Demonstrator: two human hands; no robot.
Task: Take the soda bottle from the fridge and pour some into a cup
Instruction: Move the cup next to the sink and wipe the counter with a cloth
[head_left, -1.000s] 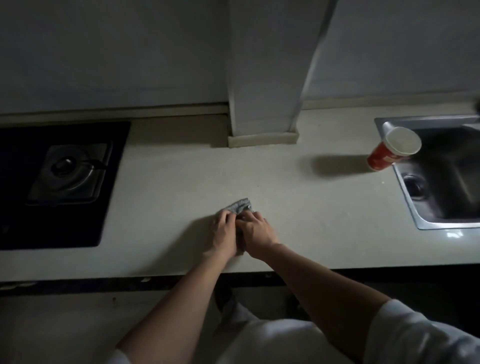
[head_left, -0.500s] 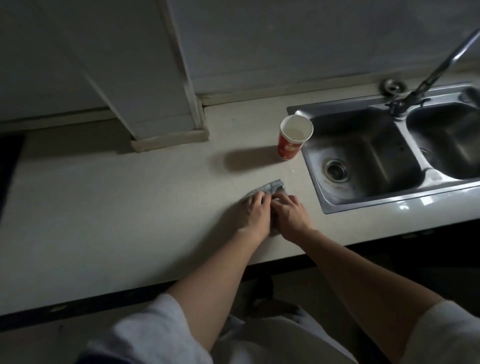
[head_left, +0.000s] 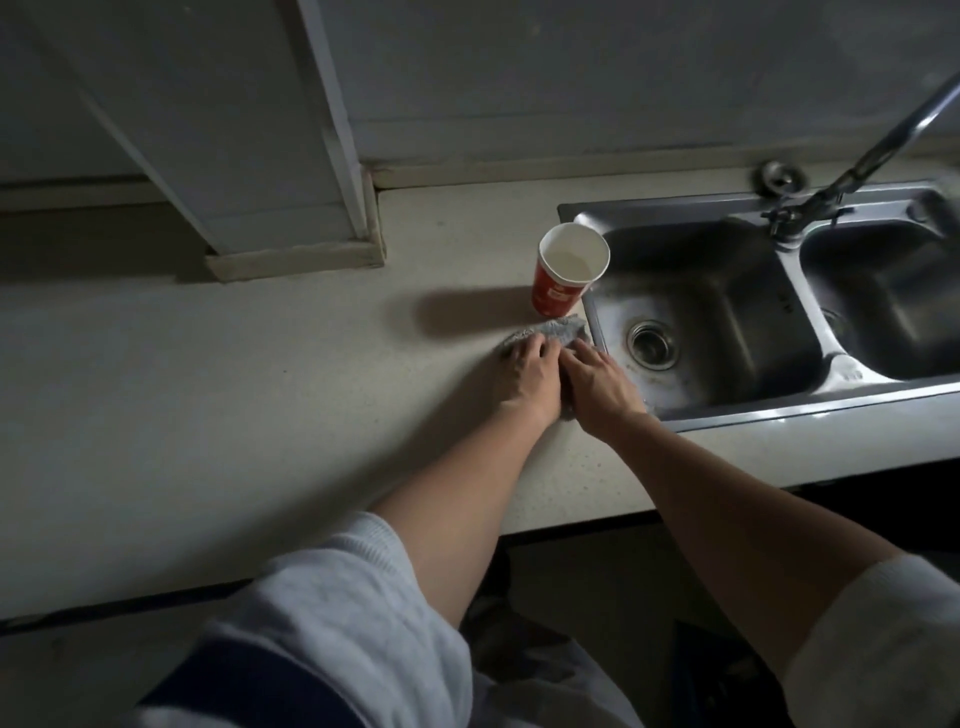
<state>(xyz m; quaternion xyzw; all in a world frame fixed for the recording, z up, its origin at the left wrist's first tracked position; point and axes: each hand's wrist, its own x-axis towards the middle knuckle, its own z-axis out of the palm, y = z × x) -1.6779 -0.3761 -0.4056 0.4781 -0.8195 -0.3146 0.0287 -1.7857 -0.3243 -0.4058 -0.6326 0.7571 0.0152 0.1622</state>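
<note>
Just beside the red paper cup (head_left: 566, 278), left hand (head_left: 527, 364) and right hand (head_left: 597, 382) press flat on a crumpled grey cloth (head_left: 561, 328). A push toward it could topple the cup.

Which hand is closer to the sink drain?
The right hand. It rests on the grey cloth at the edge of the sink, just left of the drain. The left hand lies beside it, farther left on the counter.
</note>
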